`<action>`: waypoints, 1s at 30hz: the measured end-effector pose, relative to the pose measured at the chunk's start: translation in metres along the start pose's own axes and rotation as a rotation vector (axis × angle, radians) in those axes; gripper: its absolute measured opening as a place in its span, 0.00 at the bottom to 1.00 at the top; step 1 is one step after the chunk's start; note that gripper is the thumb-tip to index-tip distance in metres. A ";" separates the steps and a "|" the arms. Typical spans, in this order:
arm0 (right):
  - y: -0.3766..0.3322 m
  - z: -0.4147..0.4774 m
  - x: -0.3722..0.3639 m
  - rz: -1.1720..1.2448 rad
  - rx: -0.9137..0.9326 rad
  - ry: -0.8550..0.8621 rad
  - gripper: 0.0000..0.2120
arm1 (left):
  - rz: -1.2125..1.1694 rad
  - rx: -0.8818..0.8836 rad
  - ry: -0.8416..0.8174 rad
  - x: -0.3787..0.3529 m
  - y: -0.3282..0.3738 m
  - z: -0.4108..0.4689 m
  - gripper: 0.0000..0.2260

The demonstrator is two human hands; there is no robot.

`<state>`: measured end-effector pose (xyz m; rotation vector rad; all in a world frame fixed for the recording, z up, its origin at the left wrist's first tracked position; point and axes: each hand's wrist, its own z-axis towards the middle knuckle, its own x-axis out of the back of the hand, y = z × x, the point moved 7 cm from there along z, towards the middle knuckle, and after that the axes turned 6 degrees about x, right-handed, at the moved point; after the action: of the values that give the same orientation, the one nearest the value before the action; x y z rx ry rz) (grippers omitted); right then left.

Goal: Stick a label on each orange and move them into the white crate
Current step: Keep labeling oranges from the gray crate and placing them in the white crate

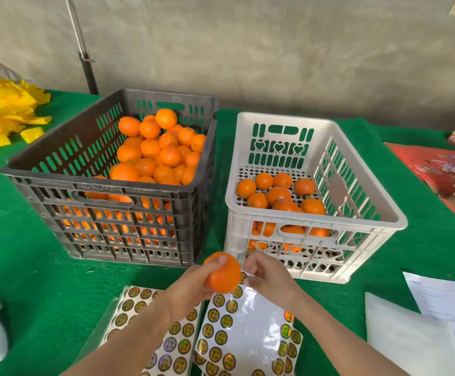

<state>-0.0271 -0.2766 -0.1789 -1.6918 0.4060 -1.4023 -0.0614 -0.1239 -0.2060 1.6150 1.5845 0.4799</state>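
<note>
Orange (222,274) gripped in my left hand (193,283), label (243,278) pinched in my right hand (267,275); pressed askew, it could crease or lift.

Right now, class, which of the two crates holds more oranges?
The dark grey crate on the left: its oranges are heaped high, while the white crate holds only a shallow layer.

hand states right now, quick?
Left hand: holds an orange.
Right hand: pinches a label beside the orange.
</note>
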 end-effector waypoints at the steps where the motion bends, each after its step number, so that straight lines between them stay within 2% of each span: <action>1: -0.009 -0.003 0.003 -0.094 0.122 0.070 0.10 | -0.041 0.008 0.002 -0.001 0.000 0.002 0.29; 4: -0.029 -0.018 0.002 -0.322 0.390 0.183 0.09 | -0.178 0.055 -0.001 0.001 -0.005 0.008 0.27; 7: -0.037 -0.025 -0.004 -0.371 0.482 0.186 0.12 | -0.269 0.098 -0.018 0.003 -0.009 0.010 0.34; 10: -0.044 -0.030 -0.007 -0.358 0.562 0.175 0.11 | -0.306 0.124 -0.058 0.000 -0.011 0.010 0.35; 18: -0.048 -0.031 -0.004 -0.371 0.544 0.113 0.09 | -0.287 0.099 -0.123 -0.004 -0.005 0.010 0.34; 26: -0.048 -0.035 -0.006 -0.394 0.597 0.126 0.06 | -0.281 0.099 -0.188 -0.012 -0.010 0.010 0.51; 30: -0.042 -0.037 -0.002 -0.323 0.532 0.125 0.05 | -0.264 0.109 -0.146 -0.007 -0.012 0.010 0.46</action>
<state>-0.0732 -0.2667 -0.1485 -1.2679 -0.1785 -1.6728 -0.0623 -0.1344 -0.2195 1.4554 1.7046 0.1347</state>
